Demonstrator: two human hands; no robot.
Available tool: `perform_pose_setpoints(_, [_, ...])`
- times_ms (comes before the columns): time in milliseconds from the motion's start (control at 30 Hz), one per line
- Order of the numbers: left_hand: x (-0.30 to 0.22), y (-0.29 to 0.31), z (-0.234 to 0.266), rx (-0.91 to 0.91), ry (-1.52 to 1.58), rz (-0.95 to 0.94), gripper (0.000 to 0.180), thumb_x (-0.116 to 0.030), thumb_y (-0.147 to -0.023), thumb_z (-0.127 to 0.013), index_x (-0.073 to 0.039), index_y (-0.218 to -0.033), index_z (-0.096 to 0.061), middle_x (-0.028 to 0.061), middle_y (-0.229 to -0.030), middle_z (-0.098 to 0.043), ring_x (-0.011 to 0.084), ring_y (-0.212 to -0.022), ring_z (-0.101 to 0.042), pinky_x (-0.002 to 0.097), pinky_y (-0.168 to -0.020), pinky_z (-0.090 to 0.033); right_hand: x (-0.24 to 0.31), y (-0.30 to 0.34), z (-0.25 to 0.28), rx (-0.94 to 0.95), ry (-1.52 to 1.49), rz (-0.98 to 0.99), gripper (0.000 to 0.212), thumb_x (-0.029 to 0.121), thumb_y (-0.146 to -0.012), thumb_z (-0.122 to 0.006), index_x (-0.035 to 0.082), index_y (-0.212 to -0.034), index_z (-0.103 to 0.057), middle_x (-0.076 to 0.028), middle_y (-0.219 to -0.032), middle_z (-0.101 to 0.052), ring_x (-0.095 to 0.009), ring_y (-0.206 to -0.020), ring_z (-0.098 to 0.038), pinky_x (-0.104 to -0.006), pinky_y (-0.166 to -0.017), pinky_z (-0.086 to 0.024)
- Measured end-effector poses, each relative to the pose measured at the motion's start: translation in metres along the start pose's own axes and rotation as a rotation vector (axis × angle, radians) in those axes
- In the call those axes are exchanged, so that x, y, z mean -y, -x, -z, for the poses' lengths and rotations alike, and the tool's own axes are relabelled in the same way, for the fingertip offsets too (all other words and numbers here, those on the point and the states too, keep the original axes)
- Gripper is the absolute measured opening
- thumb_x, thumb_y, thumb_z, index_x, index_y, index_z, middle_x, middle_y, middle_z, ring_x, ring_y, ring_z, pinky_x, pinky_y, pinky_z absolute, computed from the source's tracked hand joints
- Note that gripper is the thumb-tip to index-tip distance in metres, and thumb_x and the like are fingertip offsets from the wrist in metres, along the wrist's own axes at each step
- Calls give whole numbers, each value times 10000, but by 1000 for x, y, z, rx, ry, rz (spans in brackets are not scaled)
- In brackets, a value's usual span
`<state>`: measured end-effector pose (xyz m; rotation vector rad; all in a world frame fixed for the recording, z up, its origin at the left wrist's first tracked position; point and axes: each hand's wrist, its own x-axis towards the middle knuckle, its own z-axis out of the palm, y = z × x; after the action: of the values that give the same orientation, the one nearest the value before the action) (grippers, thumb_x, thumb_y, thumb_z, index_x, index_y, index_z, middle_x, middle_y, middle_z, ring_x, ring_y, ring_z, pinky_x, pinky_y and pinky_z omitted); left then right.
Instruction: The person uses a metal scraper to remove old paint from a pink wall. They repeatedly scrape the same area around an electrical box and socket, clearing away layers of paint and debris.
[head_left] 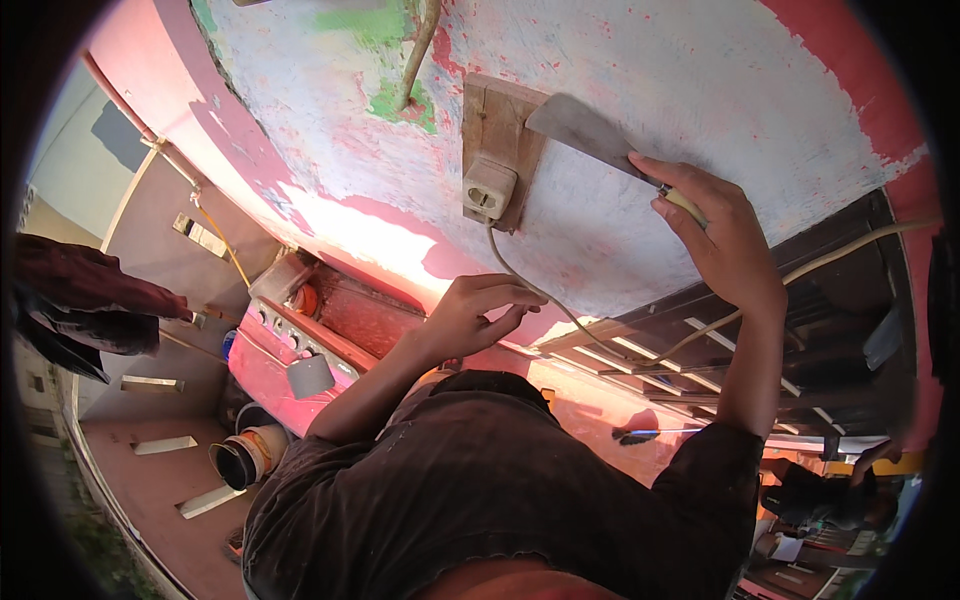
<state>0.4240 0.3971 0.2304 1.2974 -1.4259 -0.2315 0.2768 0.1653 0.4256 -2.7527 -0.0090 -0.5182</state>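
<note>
My right hand is closed round the pale yellow handle of a putty knife, its index finger laid along the metal. The broad grey blade points left, its tip over the edge of a wooden board on the wall. A white socket box is fixed to that board's lower part. From the box a pale cable runs down to the right. My left hand is below the socket, fingers stretched and apart from the thumb, fingertips by the cable. Whether they touch it I cannot tell.
The wall has patchy white, pink and green paint. A pink washing machine and buckets stand at the left. Dark slatted woodwork lies to the right. Another person is at the lower right. Dark clothes hang far left.
</note>
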Motion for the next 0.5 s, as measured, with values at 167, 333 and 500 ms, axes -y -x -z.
perform_pose_setpoints(167, [12,2,20,-23,39,-18,237,25,-891,-652,-44,-1092,-755,121,-974,-759,236,-853,-743,339,-742,-590,6,-43,10,175,108,15,373,61,-981,-620,74,-1351,-665,-159,-1233,-722,-327,-1106,-677,-369,-1016,-486])
perform_pose_setpoints(333, [23,-11,34,1,52,-90,248,41,-882,-653,-51,-1090,-753,116,-955,-762,233,-839,-746,341,-722,-593,28,-100,1,309,60,-48,369,34,-957,-641,49,-1324,-672,-160,-1189,-732,-312,-1060,-675,-371,-982,-493])
perform_pose_setpoints(500, [30,-19,42,54,120,-126,266,54,-865,-663,-53,-1091,-754,109,-941,-763,233,-805,-745,341,-703,-593,35,-123,-6,312,57,-43,375,19,-931,-664,39,-1305,-677,-154,-1168,-735,-297,-1010,-673,-362,-957,-495])
